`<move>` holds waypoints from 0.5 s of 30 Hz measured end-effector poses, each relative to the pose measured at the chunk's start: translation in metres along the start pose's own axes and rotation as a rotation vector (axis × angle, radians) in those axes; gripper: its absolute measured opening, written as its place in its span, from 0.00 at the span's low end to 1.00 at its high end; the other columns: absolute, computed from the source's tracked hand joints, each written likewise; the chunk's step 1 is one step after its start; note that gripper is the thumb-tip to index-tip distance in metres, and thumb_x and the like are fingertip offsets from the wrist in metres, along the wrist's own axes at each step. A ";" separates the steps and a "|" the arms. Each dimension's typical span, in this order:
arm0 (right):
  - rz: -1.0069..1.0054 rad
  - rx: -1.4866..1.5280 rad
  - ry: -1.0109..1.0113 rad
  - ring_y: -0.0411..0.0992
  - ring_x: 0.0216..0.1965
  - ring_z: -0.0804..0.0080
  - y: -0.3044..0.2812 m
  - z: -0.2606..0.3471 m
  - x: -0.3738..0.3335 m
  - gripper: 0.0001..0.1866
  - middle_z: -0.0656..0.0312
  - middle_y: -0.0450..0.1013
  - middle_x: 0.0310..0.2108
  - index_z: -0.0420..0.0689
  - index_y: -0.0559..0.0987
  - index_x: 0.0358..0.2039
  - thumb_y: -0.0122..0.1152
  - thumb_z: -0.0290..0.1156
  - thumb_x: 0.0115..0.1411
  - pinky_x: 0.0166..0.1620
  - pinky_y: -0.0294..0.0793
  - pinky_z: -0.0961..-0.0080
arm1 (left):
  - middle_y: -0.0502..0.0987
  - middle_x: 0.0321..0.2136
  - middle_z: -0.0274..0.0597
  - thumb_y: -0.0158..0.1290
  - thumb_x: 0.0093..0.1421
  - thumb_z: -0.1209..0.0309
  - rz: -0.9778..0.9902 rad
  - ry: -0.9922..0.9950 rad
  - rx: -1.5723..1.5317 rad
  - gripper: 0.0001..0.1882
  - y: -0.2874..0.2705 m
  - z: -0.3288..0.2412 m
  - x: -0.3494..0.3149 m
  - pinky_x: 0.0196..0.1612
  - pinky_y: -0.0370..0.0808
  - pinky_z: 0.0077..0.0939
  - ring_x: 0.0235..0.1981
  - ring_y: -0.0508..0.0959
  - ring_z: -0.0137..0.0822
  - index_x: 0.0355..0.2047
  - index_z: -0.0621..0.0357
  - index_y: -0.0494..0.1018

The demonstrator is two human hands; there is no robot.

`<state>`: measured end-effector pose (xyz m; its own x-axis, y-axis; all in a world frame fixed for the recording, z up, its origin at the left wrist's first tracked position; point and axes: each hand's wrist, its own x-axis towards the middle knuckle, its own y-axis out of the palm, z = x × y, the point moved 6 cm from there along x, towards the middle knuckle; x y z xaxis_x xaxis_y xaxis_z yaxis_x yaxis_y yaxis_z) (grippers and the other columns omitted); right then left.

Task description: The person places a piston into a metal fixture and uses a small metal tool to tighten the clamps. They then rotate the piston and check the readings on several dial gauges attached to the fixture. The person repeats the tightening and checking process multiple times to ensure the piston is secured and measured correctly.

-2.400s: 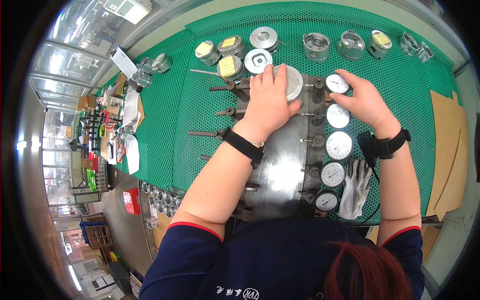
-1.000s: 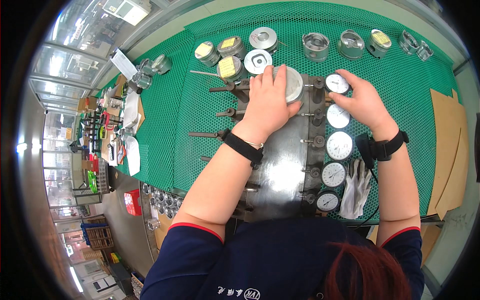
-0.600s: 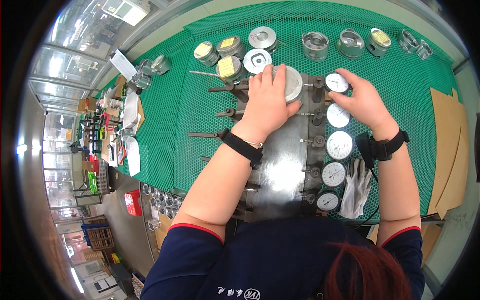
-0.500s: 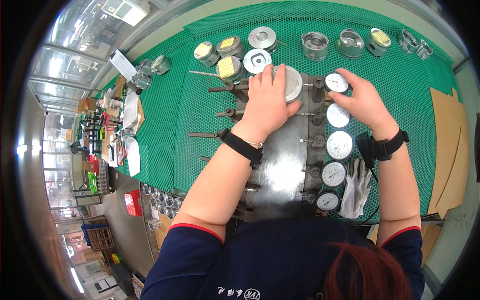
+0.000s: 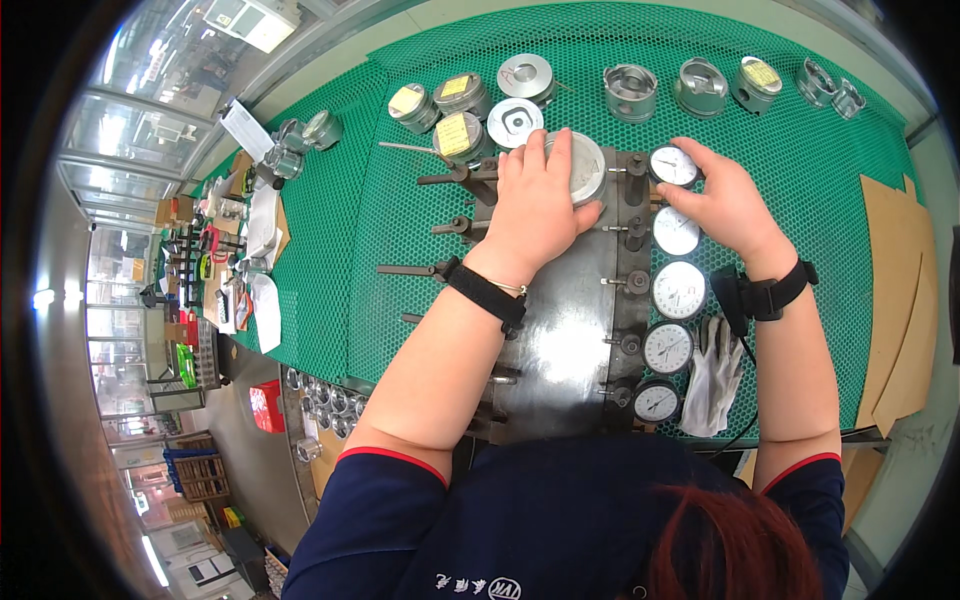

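Observation:
My left hand (image 5: 535,195) lies over a round metal piston (image 5: 588,172), fingers across its top and thumb along its near side. The piston stands at the far end of a dark steel measuring fixture (image 5: 560,330), between the stops on the left and the gauge holders on the right. My right hand (image 5: 727,205) grips the rim of the farthest dial gauge (image 5: 674,166) between thumb and forefinger. Below it, more dial gauges (image 5: 678,290) run in a column along the fixture's right side. A pair of white gloves (image 5: 712,385) rests beside the lower ones.
Several pistons (image 5: 630,92) stand along the far side of the green mat (image 5: 330,230), some with yellow notes. Brown cardboard sheets (image 5: 895,300) lie at the right edge. Papers and tools (image 5: 240,250) crowd the left end. A red box (image 5: 266,405) is beyond the bench's left side.

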<state>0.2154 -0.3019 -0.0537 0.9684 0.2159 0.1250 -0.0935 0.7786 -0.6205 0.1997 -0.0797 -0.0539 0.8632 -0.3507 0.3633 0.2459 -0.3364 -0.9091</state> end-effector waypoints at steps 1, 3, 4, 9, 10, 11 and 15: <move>0.002 -0.004 0.003 0.79 0.47 0.54 0.000 0.000 0.000 0.34 0.45 0.79 0.46 0.34 0.74 0.57 0.71 0.39 0.54 0.50 0.78 0.65 | 0.64 0.60 0.69 0.69 0.49 0.60 0.000 0.000 -0.001 0.48 0.000 0.000 0.000 0.61 0.66 0.52 0.54 0.69 0.65 0.66 0.65 0.59; 0.006 -0.012 0.009 0.79 0.47 0.54 0.000 0.001 0.000 0.34 0.45 0.79 0.46 0.34 0.74 0.57 0.71 0.40 0.54 0.50 0.78 0.65 | 0.64 0.60 0.69 0.69 0.49 0.60 0.000 -0.001 0.000 0.48 0.000 0.000 0.000 0.61 0.66 0.52 0.54 0.69 0.65 0.66 0.65 0.59; 0.006 -0.011 0.005 0.79 0.47 0.53 0.000 0.001 0.000 0.34 0.45 0.79 0.46 0.34 0.74 0.57 0.71 0.40 0.54 0.50 0.77 0.65 | 0.64 0.60 0.69 0.69 0.49 0.60 0.001 -0.002 0.001 0.48 0.000 0.000 0.000 0.61 0.66 0.52 0.54 0.69 0.65 0.66 0.65 0.60; 0.002 0.004 -0.015 0.79 0.47 0.53 0.000 -0.002 0.001 0.34 0.45 0.79 0.46 0.34 0.74 0.57 0.71 0.40 0.54 0.51 0.77 0.65 | 0.63 0.61 0.69 0.69 0.49 0.60 0.023 -0.016 0.001 0.48 0.001 -0.001 0.001 0.61 0.66 0.52 0.55 0.68 0.65 0.66 0.65 0.58; -0.004 -0.009 -0.039 0.78 0.48 0.52 -0.001 -0.002 0.000 0.35 0.44 0.79 0.47 0.35 0.73 0.58 0.71 0.40 0.54 0.51 0.77 0.64 | 0.62 0.62 0.69 0.69 0.49 0.59 0.044 -0.025 -0.003 0.49 0.000 0.000 0.002 0.62 0.65 0.52 0.56 0.67 0.65 0.67 0.65 0.58; -0.010 -0.022 -0.064 0.78 0.49 0.52 0.000 -0.002 -0.003 0.36 0.44 0.78 0.48 0.35 0.72 0.59 0.71 0.40 0.54 0.52 0.77 0.64 | 0.62 0.62 0.69 0.69 0.50 0.59 0.066 -0.035 -0.008 0.50 0.000 0.000 0.002 0.62 0.65 0.52 0.57 0.67 0.66 0.67 0.65 0.57; -0.074 0.105 -0.035 0.74 0.56 0.50 -0.006 -0.015 -0.020 0.40 0.41 0.74 0.54 0.38 0.66 0.64 0.71 0.41 0.57 0.56 0.74 0.63 | 0.57 0.66 0.69 0.68 0.51 0.55 0.290 -0.150 0.073 0.53 -0.012 -0.004 0.001 0.67 0.61 0.53 0.65 0.61 0.68 0.69 0.63 0.52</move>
<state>0.2001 -0.3197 -0.0647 0.9651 0.1745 0.1952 -0.0477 0.8502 -0.5244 0.1957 -0.0790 -0.0417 0.9557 -0.2884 0.0582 0.0070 -0.1755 -0.9844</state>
